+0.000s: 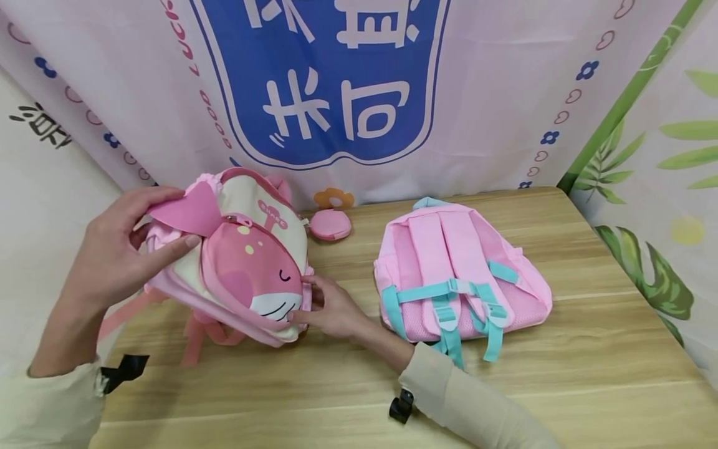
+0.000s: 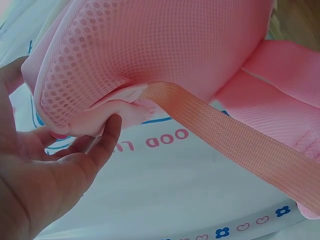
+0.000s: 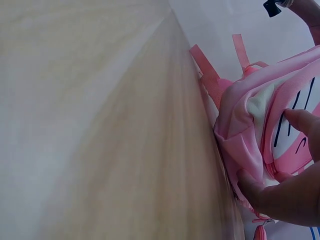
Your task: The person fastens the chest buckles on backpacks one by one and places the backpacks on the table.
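A pink and cream backpack (image 1: 255, 262) with a sleepy whale face on its front pocket is tilted up at the table's left. My left hand (image 1: 114, 252) grips its left side by the pink tail-shaped flap (image 1: 191, 209). In the left wrist view, the fingers of that hand (image 2: 55, 165) curl round the edge of a mesh pocket (image 2: 95, 65), near an orange-pink strap (image 2: 215, 127). My right hand (image 1: 336, 308) pinches the bag's opposite side by the whale's mouth. The right wrist view has its thumb (image 3: 302, 125) on the white mouth patch.
Right of centre, a second pink backpack (image 1: 412, 249) lies with its shoulder straps and teal webbing facing up. A small round pink pouch (image 1: 331, 224) sits behind the whale backpack. Printed cloth (image 1: 493, 93) hangs along the back of the wooden table (image 1: 336, 399).
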The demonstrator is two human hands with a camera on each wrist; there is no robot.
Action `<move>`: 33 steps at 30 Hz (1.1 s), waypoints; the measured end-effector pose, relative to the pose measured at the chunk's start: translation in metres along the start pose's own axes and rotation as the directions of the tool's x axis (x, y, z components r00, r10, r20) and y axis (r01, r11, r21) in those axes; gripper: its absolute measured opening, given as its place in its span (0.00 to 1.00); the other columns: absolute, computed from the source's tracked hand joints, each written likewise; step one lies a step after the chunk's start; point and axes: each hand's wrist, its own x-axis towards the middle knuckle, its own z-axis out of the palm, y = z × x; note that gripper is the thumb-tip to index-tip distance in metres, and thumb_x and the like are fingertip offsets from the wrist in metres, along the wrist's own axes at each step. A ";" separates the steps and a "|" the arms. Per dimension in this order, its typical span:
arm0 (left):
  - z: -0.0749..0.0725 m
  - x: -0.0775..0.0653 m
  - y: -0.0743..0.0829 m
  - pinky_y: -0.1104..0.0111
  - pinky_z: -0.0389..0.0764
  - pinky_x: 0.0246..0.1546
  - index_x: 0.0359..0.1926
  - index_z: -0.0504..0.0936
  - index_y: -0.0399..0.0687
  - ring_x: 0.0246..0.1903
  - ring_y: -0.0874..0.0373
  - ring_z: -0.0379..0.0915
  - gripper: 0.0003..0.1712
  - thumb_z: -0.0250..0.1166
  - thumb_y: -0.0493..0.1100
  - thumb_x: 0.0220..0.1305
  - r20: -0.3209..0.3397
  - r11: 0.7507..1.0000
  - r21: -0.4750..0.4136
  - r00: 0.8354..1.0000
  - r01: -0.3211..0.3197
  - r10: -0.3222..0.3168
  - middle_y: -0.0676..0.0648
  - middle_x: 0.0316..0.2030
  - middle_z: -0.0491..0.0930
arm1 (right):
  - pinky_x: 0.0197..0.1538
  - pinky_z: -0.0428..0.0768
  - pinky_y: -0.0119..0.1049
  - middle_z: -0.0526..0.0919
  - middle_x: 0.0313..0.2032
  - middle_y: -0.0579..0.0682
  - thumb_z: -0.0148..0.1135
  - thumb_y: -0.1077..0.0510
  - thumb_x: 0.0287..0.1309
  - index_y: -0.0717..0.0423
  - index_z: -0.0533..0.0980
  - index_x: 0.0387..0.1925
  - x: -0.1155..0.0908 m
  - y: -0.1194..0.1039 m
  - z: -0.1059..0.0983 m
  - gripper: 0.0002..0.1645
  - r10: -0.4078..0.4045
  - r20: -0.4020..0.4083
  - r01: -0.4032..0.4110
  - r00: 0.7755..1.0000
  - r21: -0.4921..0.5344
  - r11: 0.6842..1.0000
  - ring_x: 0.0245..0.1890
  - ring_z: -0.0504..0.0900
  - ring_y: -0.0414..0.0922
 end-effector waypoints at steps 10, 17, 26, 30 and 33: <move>0.005 -0.003 0.000 0.94 0.62 0.46 0.71 0.79 0.43 0.61 0.73 0.56 0.40 0.77 0.37 0.54 0.052 0.999 0.052 0.999 -0.005 0.002 0.36 0.71 0.68 | 0.66 0.84 0.40 0.77 0.68 0.54 0.80 0.54 0.61 0.55 0.68 0.77 -0.002 0.001 -0.004 0.47 -0.005 -0.053 0.004 0.999 -0.011 1.000 0.64 0.81 0.46; 0.006 -0.004 0.000 0.95 0.67 0.45 0.72 0.79 0.51 0.56 0.71 0.64 0.42 0.79 0.36 0.55 0.087 1.000 0.031 0.996 0.002 -0.005 0.54 0.64 0.72 | 0.70 0.81 0.44 0.72 0.70 0.54 0.79 0.49 0.62 0.52 0.69 0.77 -0.007 -0.002 -0.008 0.46 -0.015 -0.090 0.013 0.996 -0.019 1.000 0.69 0.78 0.52; 0.002 -0.005 0.011 0.93 0.70 0.44 0.72 0.79 0.53 0.58 0.72 0.68 0.46 0.84 0.35 0.50 0.092 1.000 0.001 0.996 0.015 -0.015 0.65 0.66 0.71 | 0.70 0.81 0.45 0.74 0.68 0.50 0.79 0.49 0.62 0.50 0.71 0.77 -0.003 0.000 -0.004 0.45 -0.041 -0.036 0.041 0.998 -0.017 0.999 0.64 0.78 0.47; 0.001 -0.005 0.019 0.94 0.69 0.45 0.72 0.80 0.50 0.58 0.75 0.68 0.49 0.86 0.33 0.46 0.076 1.000 0.021 0.997 -0.022 0.020 0.51 0.70 0.75 | 0.70 0.81 0.45 0.76 0.68 0.49 0.79 0.53 0.62 0.53 0.70 0.77 0.002 0.001 0.002 0.45 -0.057 0.009 0.057 0.998 0.046 0.997 0.63 0.80 0.46; 0.001 -0.003 0.025 0.94 0.69 0.45 0.70 0.80 0.45 0.58 0.78 0.67 0.49 0.87 0.32 0.44 0.070 0.996 0.041 0.995 -0.073 0.070 0.41 0.70 0.75 | 0.69 0.82 0.42 0.77 0.68 0.48 0.78 0.55 0.63 0.54 0.69 0.77 0.006 0.002 0.004 0.45 -0.069 0.039 0.065 0.997 0.083 0.994 0.63 0.80 0.46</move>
